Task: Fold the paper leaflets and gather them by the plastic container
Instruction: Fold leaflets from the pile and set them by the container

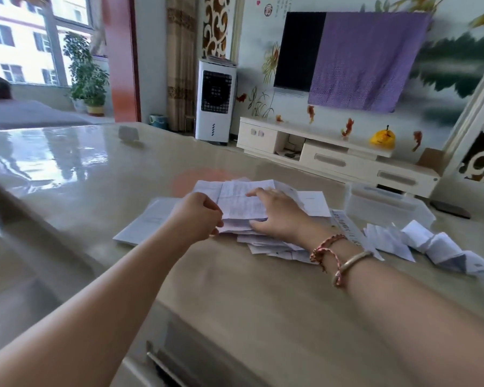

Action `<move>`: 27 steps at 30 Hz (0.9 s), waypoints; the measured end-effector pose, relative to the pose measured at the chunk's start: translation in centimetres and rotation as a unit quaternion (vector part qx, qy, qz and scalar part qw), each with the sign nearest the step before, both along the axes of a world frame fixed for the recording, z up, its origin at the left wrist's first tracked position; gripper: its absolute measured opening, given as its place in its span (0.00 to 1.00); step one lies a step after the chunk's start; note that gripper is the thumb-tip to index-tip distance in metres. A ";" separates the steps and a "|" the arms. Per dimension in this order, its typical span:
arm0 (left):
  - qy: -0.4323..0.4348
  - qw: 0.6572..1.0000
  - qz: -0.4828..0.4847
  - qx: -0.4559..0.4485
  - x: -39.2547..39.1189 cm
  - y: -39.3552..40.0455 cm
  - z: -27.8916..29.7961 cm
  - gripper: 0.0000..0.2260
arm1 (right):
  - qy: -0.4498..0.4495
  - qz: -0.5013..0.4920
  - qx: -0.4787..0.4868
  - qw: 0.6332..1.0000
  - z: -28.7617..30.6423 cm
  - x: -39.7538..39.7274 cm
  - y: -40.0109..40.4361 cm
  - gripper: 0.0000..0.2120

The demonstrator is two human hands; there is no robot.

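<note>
Near the far middle of the glossy table (235,303), your two hands meet over the loose heap of paper leaflets (263,241). Your right hand (277,216) lies flat on the top leaflet (239,203) with its fingers spread and fairly straight, pressing rather than gripping, which looks meant to pin the sheet and the stack beneath it so nothing slides on the slick surface. Your left hand (197,216) comes in at the leaflet's left edge with the fingers curled and drawn close to the thumb; it appears to pinch that edge, probably to lift it over into a fold (the contact itself is half hidden behind the knuckles, so take the pinch as likely, not certain).

Just right of the heap, a batch of folded leaflets (430,247) lies bunched beside the clear plastic container (386,203), sitting close in front of it, which suits the gathering spot the task names. A larger flat sheet (143,222) rests to the left of the heap, partly under it. A dark phone (449,210) lies past the container.

Much of the heap is unfolded, so I judge you partway through. Keep the right palm down until the crease is set.
</note>
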State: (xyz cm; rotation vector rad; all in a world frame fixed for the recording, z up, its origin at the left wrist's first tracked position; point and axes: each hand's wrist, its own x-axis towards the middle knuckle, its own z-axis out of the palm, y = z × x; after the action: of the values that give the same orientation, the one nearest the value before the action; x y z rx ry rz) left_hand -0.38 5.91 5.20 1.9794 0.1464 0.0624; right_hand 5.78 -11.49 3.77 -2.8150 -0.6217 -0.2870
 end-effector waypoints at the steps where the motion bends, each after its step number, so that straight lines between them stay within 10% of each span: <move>1: 0.001 1.000 0.001 0.000 0.1 0.0 0.0 0.05 | -0.018 0.001 -0.029 0.999 -0.2 0.1 0.3 0.24; 15: -0.101 0.990 -0.044 0.090 -0.4 -3.4 0.8 0.12 | -0.204 -0.023 0.026 0.978 0.3 -4.1 -7.5 0.09; 20: -0.187 0.938 -0.013 0.290 -1.4 -6.4 0.2 0.25 | -0.100 -0.094 0.136 0.981 0.9 -7.4 -13.1 0.07; 27: -0.205 0.923 -0.048 0.323 -2.2 -8.7 0.8 0.11 | 0.032 -0.104 0.298 0.948 -0.1 -10.9 -18.7 0.16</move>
State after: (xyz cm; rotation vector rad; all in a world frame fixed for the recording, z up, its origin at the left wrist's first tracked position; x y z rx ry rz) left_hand -2.61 -2.82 5.96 2.5732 -0.2819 0.5142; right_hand -5.16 -30.14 3.62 -2.2865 -0.1746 -0.3500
